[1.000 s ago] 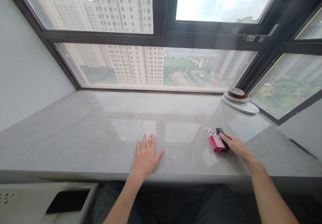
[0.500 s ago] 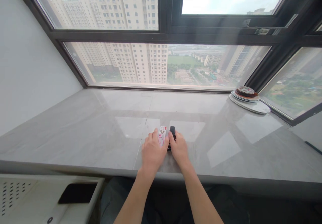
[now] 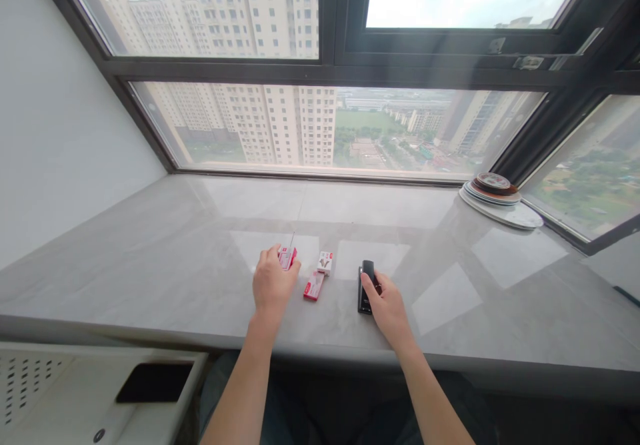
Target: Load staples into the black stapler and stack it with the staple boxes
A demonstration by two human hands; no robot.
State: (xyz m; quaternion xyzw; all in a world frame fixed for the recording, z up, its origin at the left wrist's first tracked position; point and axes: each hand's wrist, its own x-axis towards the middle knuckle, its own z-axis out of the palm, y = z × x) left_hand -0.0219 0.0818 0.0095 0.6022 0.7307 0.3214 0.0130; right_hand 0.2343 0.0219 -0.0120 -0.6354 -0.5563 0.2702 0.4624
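My left hand (image 3: 274, 280) is closed around a small pink and white box (image 3: 287, 258), whose far part shows past the fingers. Two more small boxes lie on the grey counter between my hands: a white one with a dark picture (image 3: 325, 262) and, touching it on the near side, a red and pink one (image 3: 313, 286). My right hand (image 3: 387, 302) grips a black stapler (image 3: 367, 288) from its right side, thumb on top. The stapler points away from me and rests on the counter.
A stack of plates (image 3: 493, 195) stands at the counter's back right, by the window frame. Below the counter's front edge on the left, a dark flat object (image 3: 155, 383) lies on a white surface (image 3: 65, 408).
My hands have moved apart, the left one leftward with a box and the right one rightward with the stapler. The two boxes between them now show more fully.
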